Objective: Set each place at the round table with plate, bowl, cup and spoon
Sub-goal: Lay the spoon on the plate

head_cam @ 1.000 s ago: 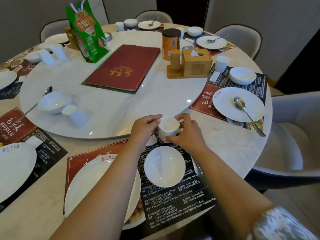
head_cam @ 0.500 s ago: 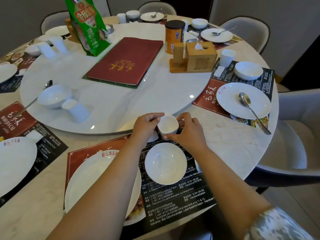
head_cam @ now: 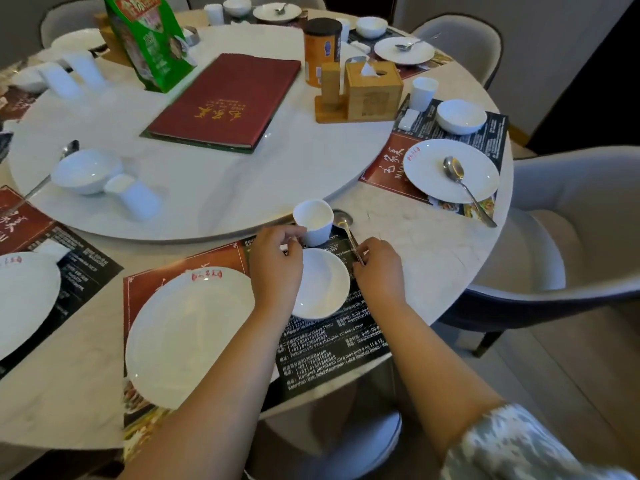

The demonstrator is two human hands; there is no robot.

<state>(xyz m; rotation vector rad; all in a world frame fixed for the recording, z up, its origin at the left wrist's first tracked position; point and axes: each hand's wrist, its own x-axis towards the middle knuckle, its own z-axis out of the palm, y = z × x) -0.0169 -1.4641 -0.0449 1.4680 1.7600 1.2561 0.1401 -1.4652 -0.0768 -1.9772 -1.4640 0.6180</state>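
The white cup [head_cam: 313, 220] stands upright at the far edge of the black placemat [head_cam: 332, 355], just beyond the white bowl [head_cam: 320, 284]. A metal spoon [head_cam: 346, 225] lies to the right of the cup, its handle running toward me. My right hand [head_cam: 379, 271] pinches that handle beside the bowl. My left hand [head_cam: 277, 268] rests over the bowl's left rim, its fingers curled against the cup's lower left side. I cannot tell whether it grips anything. A large white plate [head_cam: 187, 334] lies on the placemat to the left.
On the turntable [head_cam: 214, 188] stand a red menu [head_cam: 225, 102], a green bag [head_cam: 149, 39], a wooden tissue box [head_cam: 370, 90], an orange canister [head_cam: 322, 50], and a bowl [head_cam: 86, 169] with a tipped cup [head_cam: 133, 195]. A set place [head_cam: 450, 169] lies to the right, a grey chair [head_cam: 571, 237] beyond.
Both hands held the cup before. They have drawn back toward me, the cup now stands alone, and my right hand has taken the spoon's handle.
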